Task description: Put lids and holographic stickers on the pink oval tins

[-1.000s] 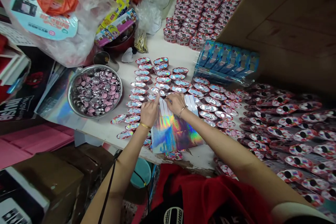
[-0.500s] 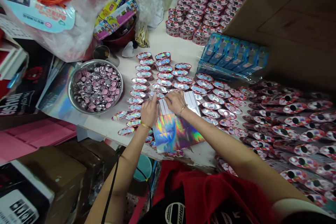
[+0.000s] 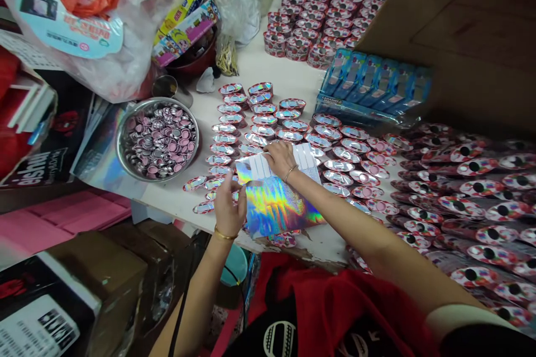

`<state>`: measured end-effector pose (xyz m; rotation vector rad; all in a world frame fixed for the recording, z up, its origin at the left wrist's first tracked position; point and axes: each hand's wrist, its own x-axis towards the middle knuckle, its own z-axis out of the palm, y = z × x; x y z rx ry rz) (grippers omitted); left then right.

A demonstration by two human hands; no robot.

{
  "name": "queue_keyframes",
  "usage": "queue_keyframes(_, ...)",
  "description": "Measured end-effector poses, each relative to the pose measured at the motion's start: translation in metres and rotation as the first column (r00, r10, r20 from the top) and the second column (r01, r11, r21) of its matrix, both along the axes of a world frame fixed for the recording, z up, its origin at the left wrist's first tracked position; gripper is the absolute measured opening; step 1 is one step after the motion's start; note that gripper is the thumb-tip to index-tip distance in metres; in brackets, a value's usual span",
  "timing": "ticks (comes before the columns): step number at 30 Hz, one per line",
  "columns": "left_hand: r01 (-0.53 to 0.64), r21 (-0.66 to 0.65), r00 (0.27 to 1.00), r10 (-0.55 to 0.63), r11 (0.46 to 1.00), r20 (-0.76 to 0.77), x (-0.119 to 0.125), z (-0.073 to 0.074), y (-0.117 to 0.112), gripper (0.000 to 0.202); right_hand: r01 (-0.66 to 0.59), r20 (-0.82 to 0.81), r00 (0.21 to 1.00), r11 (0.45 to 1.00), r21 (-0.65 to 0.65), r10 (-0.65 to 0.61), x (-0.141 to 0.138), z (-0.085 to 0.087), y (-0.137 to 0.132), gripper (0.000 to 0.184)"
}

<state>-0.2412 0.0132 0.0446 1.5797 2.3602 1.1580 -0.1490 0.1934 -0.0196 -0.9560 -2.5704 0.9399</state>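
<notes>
A shiny rainbow sticker sheet [image 3: 278, 206] with white bare strips along its far end lies over several small oval boxes. My right hand [image 3: 280, 159] grips the sheet's far edge, fingers curled over it. Beside the sheet's left edge is my left hand [image 3: 229, 209], thumb and fingers apart; I see nothing held in it. Rows of oval boxes [image 3: 263, 120] with patterned red-and-white sides and silvery stickers on top stand around the sheet. Boxes farther right [image 3: 481, 278] carry dark round spots on top.
A steel bowl [image 3: 119, 148] full of small pink-and-silver round caps stands on the left, with a metal cup [image 3: 167, 88] behind it. Blue packages [image 3: 368, 83] and a large cardboard sheet [image 3: 456, 28] are at back right. Plastic bags [image 3: 129, 39] crowd the back left.
My left hand has drawn back from the sheet's upper left corner toward me, and its fingers have parted. My right hand remains on the sheet's far edge.
</notes>
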Motion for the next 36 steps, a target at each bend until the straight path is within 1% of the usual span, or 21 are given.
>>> queue_keyframes(2, -0.122, 0.102, 0.977, 0.101, 0.987, 0.188, 0.006, 0.022, 0.003, 0.068, 0.050, -0.151, 0.987, 0.997, -0.067, -0.060, 0.009, 0.010, -0.008, 0.039)
queue_keyframes(3, -0.172, 0.130, 0.950, 0.130, 0.976, 0.285, 0.009, 0.031, 0.007, 0.070, 0.070, -0.236, 0.966, 0.988, -0.140, -0.102, 0.016, 0.017, -0.013, 0.045)
queue_keyframes(4, -0.208, 0.144, 0.918, 0.142, 0.968, 0.371, 0.012, 0.038, 0.011, 0.071, 0.079, -0.311, 0.938, 0.968, -0.240, -0.154, 0.024, 0.026, -0.020, 0.051)
queue_keyframes(5, -0.229, 0.147, 0.886, 0.143, 0.962, 0.440, 0.016, 0.043, 0.017, 0.072, 0.068, -0.365, 0.908, 0.932, -0.357, -0.206, 0.034, 0.035, -0.027, 0.056)
queue_keyframes(7, -0.236, 0.134, 0.839, 0.132, 0.963, 0.527, 0.026, 0.049, 0.027, 0.074, 0.018, -0.401, 0.864, 0.813, -0.581, -0.306, 0.056, 0.055, -0.043, 0.061)
queue_keyframes(8, -0.228, 0.124, 0.824, 0.124, 0.966, 0.554, 0.033, 0.049, 0.032, 0.074, 0.004, -0.391, 0.852, 0.752, -0.659, -0.347, 0.067, 0.063, -0.051, 0.059)
queue_keyframes(9, -0.217, 0.113, 0.810, 0.114, 0.970, 0.576, 0.041, 0.048, 0.036, 0.074, 0.023, -0.371, 0.839, 0.708, -0.706, -0.398, 0.078, 0.070, -0.057, 0.054)
queue_keyframes(11, -0.181, 0.088, 0.772, 0.086, 0.980, 0.629, 0.060, 0.043, 0.046, 0.075, 0.131, -0.321, 0.798, 0.667, -0.734, -0.510, 0.101, 0.079, -0.064, 0.039)
queue_keyframes(13, -0.127, 0.059, 0.716, 0.050, 0.990, 0.696, 0.085, 0.033, 0.056, 0.075, 0.244, -0.291, 0.740, 0.646, -0.723, -0.606, 0.125, 0.080, -0.063, 0.029)
queue_keyframes(16, -0.034, 0.013, 0.629, 0.012, 0.999, 0.777, 0.127, 0.016, 0.078, 0.073, 0.356, -0.271, 0.677, 0.626, -0.694, -0.685, 0.169, 0.071, -0.048, 0.025)
queue_keyframes(18, 0.024, -0.003, 0.604, -0.013, 1.000, 0.797, 0.156, 0.003, 0.098, 0.070, 0.436, -0.242, 0.645, 0.609, -0.662, -0.725, 0.200, 0.061, -0.032, 0.025)
queue_keyframes(19, 0.052, -0.003, 0.607, -0.030, 0.999, 0.794, 0.168, -0.003, 0.110, 0.069, 0.480, -0.226, 0.631, 0.602, -0.638, -0.742, 0.215, 0.055, -0.022, 0.026)
queue_keyframes(21, 0.107, 0.008, 0.646, -0.075, 0.994, 0.759, 0.189, -0.016, 0.137, 0.069, 0.566, -0.191, 0.620, 0.602, -0.563, -0.761, 0.240, 0.045, -0.003, 0.028)
queue_keyframes(23, 0.159, 0.010, 0.710, -0.121, 0.987, 0.694, 0.204, -0.027, 0.163, 0.069, 0.649, -0.142, 0.629, 0.616, -0.446, -0.765, 0.257, 0.036, 0.016, 0.027)
queue_keyframes(25, 0.211, -0.007, 0.767, -0.161, 0.977, 0.621, 0.214, -0.038, 0.186, 0.070, 0.716, -0.055, 0.640, 0.621, -0.320, -0.766, 0.268, 0.029, 0.032, 0.023)
queue_keyframes(27, 0.267, -0.042, 0.815, -0.202, 0.963, 0.543, 0.219, -0.048, 0.204, 0.070, 0.761, 0.055, 0.637, 0.616, -0.202, -0.769, 0.272, 0.023, 0.044, 0.020)
queue_keyframes(29, 0.305, -0.092, 0.860, -0.233, 0.948, 0.454, 0.222, -0.056, 0.216, 0.070, 0.780, 0.150, 0.625, 0.618, -0.097, -0.766, 0.272, 0.018, 0.050, 0.019)
queue_keyframes(31, 0.319, -0.146, 0.896, -0.247, 0.936, 0.369, 0.224, -0.063, 0.223, 0.071, 0.775, 0.202, 0.621, 0.632, -0.013, -0.758, 0.271, 0.015, 0.053, 0.020)
queue_keyframes(33, 0.320, -0.194, 0.917, -0.253, 0.927, 0.308, 0.224, -0.067, 0.227, 0.073, 0.757, 0.226, 0.628, 0.652, 0.046, -0.745, 0.269, 0.013, 0.054, 0.021)
queue_keyframes(36, 0.338, -0.246, 0.927, -0.275, 0.909, 0.257, 0.225, -0.069, 0.230, 0.074, 0.720, 0.249, 0.652, 0.688, 0.094, -0.716, 0.267, 0.011, 0.053, 0.022)
